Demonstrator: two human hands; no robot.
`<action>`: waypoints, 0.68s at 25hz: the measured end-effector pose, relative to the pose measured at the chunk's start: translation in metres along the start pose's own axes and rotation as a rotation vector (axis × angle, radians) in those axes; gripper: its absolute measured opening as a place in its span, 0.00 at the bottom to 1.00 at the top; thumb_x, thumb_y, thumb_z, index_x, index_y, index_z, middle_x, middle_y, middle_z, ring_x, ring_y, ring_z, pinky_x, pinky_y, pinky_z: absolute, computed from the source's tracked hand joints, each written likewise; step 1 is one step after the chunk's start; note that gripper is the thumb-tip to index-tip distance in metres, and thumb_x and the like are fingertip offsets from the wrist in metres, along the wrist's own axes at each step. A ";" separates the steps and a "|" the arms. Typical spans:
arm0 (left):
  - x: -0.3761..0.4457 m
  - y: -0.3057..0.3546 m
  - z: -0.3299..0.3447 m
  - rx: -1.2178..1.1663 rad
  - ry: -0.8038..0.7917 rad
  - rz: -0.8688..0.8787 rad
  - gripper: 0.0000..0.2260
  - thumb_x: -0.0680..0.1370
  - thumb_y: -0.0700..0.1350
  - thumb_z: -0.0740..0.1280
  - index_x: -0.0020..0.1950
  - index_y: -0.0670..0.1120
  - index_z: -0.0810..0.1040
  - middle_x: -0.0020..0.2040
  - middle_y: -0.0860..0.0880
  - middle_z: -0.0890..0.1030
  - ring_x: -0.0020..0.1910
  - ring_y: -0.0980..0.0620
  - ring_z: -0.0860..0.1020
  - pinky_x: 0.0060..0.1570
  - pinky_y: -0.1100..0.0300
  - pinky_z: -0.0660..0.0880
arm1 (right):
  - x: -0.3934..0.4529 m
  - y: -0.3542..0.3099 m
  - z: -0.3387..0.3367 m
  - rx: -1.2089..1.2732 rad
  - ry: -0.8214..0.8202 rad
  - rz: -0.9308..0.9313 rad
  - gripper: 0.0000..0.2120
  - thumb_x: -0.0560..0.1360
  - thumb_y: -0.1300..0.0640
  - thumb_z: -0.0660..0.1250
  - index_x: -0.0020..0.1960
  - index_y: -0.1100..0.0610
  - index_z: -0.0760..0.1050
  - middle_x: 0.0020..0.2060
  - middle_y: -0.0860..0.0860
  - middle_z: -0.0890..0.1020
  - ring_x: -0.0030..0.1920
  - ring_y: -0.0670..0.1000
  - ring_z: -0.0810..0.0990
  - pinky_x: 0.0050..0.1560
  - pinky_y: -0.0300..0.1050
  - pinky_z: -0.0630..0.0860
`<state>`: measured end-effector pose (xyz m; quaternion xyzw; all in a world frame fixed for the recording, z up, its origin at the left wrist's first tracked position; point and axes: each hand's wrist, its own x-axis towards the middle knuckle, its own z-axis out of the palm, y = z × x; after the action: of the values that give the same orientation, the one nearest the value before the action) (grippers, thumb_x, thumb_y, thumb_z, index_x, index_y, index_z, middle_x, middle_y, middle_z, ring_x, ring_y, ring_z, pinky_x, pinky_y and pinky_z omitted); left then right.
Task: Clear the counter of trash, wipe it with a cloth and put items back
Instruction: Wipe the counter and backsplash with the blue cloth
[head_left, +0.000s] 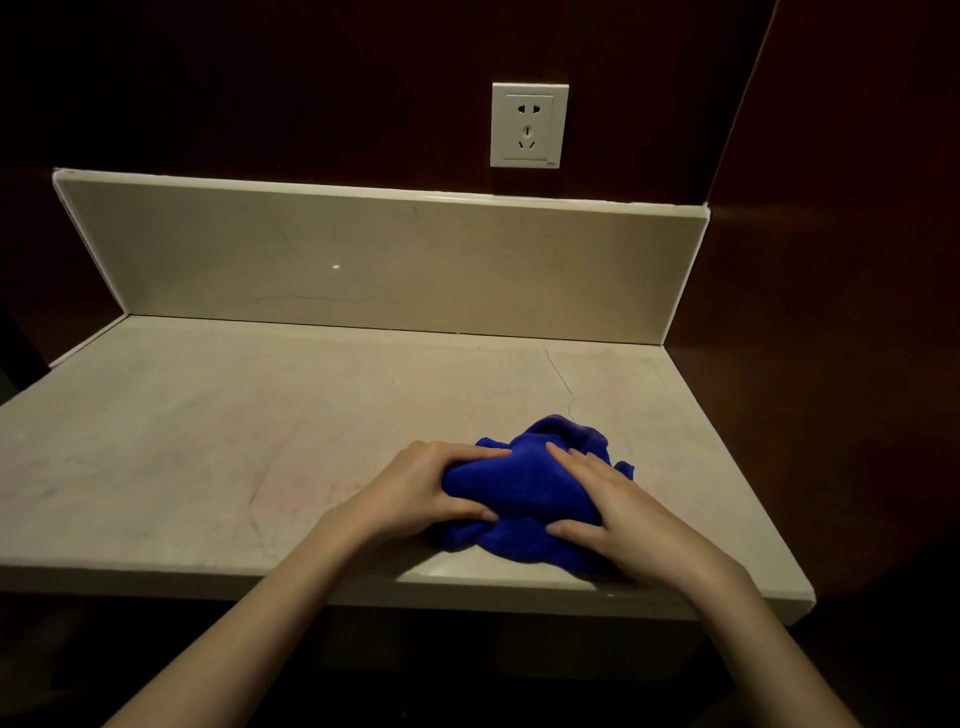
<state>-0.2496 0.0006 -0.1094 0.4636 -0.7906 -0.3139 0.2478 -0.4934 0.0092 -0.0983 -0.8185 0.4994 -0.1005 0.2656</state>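
Note:
A crumpled blue cloth (524, 493) lies on the pale stone counter (218, 447), near its front right corner. My left hand (421, 488) grips the cloth's left side, thumb below and fingers over the top. My right hand (618, 514) rests on the cloth's right side with fingers spread flat on the fabric and the thumb tucked against its front. Both hands touch the cloth. No trash or other items show on the counter.
A stone backsplash (374, 260) runs along the back, with a short return at the left. A white wall socket (529, 126) sits above it on the dark wood wall. A dark wood panel (831, 312) bounds the right side. A thin crack (561, 379) crosses the counter behind the cloth.

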 end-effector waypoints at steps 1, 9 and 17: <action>0.004 -0.004 -0.004 -0.006 0.002 0.000 0.26 0.71 0.48 0.75 0.67 0.59 0.73 0.58 0.58 0.81 0.56 0.63 0.78 0.57 0.60 0.76 | 0.007 -0.001 -0.002 0.006 0.000 0.000 0.37 0.76 0.46 0.65 0.77 0.43 0.46 0.76 0.43 0.55 0.75 0.47 0.56 0.74 0.51 0.59; 0.062 -0.046 -0.042 0.029 0.048 -0.030 0.23 0.69 0.49 0.77 0.63 0.55 0.78 0.56 0.58 0.82 0.55 0.61 0.79 0.57 0.54 0.76 | 0.086 -0.003 -0.029 0.023 -0.053 -0.004 0.35 0.76 0.50 0.67 0.76 0.45 0.52 0.72 0.44 0.64 0.69 0.47 0.65 0.70 0.45 0.62; 0.125 -0.089 -0.080 0.020 0.057 -0.046 0.21 0.68 0.50 0.77 0.60 0.53 0.80 0.54 0.59 0.82 0.54 0.61 0.79 0.57 0.55 0.76 | 0.169 0.002 -0.052 0.041 -0.082 0.040 0.31 0.76 0.52 0.67 0.75 0.47 0.56 0.69 0.46 0.68 0.66 0.49 0.68 0.64 0.42 0.66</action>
<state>-0.1998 -0.1648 -0.1070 0.4928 -0.7755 -0.2983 0.2584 -0.4361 -0.1560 -0.0726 -0.8061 0.5022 -0.0719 0.3046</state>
